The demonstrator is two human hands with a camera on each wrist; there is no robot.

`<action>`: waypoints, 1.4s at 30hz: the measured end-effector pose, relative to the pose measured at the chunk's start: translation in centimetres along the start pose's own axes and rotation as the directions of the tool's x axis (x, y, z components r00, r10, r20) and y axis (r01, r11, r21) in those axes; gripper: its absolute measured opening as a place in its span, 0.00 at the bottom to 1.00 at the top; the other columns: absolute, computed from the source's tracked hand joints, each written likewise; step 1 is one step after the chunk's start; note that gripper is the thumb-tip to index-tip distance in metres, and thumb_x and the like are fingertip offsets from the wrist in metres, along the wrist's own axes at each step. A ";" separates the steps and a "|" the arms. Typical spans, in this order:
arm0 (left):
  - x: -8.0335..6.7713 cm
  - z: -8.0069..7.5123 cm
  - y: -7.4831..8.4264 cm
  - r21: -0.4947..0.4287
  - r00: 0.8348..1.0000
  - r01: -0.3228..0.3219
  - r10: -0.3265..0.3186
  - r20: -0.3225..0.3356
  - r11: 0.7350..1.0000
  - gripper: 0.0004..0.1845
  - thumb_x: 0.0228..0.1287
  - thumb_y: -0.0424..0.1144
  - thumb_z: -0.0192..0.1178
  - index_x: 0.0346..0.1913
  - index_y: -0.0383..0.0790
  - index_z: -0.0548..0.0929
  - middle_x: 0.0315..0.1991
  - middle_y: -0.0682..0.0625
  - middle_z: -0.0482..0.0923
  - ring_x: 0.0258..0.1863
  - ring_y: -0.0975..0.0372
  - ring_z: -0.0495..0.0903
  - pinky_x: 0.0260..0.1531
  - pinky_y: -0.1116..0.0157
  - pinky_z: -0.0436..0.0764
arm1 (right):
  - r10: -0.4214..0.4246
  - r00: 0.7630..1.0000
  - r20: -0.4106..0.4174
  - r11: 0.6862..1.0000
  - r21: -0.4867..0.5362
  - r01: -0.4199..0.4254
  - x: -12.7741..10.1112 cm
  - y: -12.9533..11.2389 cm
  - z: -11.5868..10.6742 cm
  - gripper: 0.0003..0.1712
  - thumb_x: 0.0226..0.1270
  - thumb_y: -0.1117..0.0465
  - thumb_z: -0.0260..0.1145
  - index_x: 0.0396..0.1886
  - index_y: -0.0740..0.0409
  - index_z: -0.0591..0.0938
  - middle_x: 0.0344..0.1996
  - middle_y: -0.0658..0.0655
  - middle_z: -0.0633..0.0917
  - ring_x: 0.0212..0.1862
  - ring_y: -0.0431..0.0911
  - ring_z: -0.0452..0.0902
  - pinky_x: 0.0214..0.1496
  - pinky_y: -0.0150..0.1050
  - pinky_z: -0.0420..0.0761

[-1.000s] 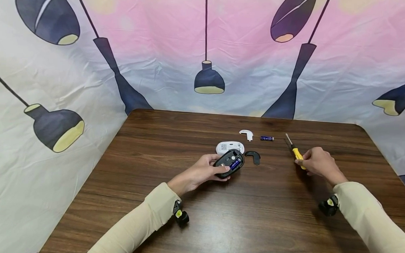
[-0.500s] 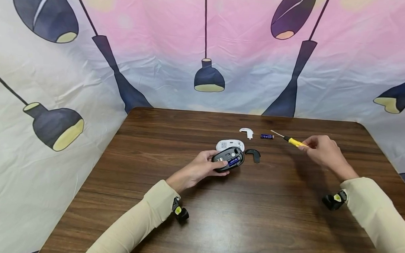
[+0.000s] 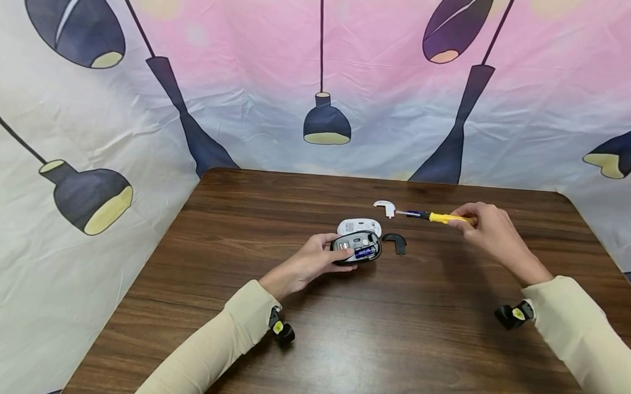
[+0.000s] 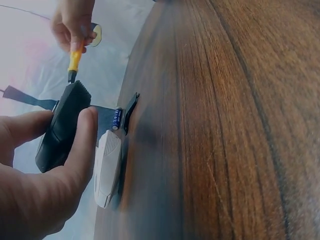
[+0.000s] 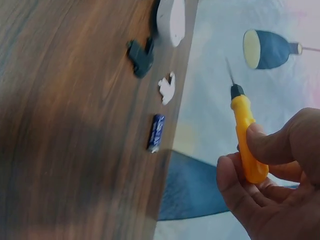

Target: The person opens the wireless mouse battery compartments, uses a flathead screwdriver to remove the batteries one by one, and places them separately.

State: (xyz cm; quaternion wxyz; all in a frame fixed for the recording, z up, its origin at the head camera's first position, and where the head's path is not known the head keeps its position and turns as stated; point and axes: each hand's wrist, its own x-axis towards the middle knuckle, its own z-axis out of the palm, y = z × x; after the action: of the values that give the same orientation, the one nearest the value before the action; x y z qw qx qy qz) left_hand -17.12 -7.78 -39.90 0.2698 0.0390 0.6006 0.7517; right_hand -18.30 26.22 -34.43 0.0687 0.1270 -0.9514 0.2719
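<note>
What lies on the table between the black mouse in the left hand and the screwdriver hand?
In the head view, only the black cover piece lies between the black mouse and the right hand.

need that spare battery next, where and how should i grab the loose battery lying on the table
Pinch the loose battery across its round middle with thumb and forefinger, coming straight down from above. It lies flat on its side on the table, so its ends give little to hold and it may roll if pushed sideways. The white cover piece lies close by, and the screwdriver in the right hand hangs over that area.
</note>
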 end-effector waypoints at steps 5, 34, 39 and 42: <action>0.0 -0.1 0.0 0.007 1.000 0.001 -0.001 -0.013 1.000 0.24 0.72 0.21 0.54 0.67 0.19 0.63 0.61 0.27 0.71 0.57 0.44 0.79 0.58 0.50 0.83 | -0.052 0.999 0.000 0.999 0.015 0.052 0.1 -1.3 0.1 0.10 0.69 0.66 0.70 0.44 0.70 0.86 0.34 0.63 0.84 0.26 0.46 0.69 0.23 0.34 0.68; 0.1 -0.5 0.0 -0.061 0.998 -0.002 -0.002 -0.064 0.998 0.23 0.74 0.26 0.56 0.67 0.20 0.67 0.60 0.29 0.75 0.54 0.44 0.83 0.53 0.58 0.86 | -0.321 0.947 -0.021 0.947 -0.007 0.321 0.5 -6.4 -0.7 0.05 0.65 0.68 0.73 0.39 0.63 0.89 0.34 0.54 0.86 0.23 0.40 0.67 0.21 0.30 0.67; 0.2 -0.5 0.0 -0.068 0.998 0.004 -0.009 -0.063 0.998 0.24 0.73 0.26 0.57 0.67 0.20 0.67 0.61 0.29 0.74 0.57 0.45 0.81 0.53 0.57 0.86 | -0.316 0.949 0.013 0.949 0.000 0.316 0.6 -6.9 -0.4 0.05 0.65 0.70 0.73 0.40 0.63 0.89 0.36 0.57 0.87 0.24 0.41 0.69 0.22 0.31 0.69; 0.2 -0.5 -0.1 -0.067 0.998 0.012 -0.016 -0.060 0.998 0.25 0.73 0.25 0.57 0.68 0.21 0.66 0.61 0.29 0.74 0.59 0.46 0.79 0.53 0.57 0.86 | -0.310 0.950 0.032 0.951 -0.005 0.310 0.5 -7.2 -0.3 0.06 0.64 0.69 0.73 0.40 0.64 0.89 0.36 0.57 0.87 0.25 0.41 0.71 0.22 0.32 0.70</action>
State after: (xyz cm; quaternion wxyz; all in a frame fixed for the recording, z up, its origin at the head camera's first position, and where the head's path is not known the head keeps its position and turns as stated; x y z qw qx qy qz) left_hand -17.48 -8.06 -40.16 0.2577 0.0029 0.5833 0.7703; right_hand -16.78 20.38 -30.50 0.0964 0.2788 -0.9220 0.2508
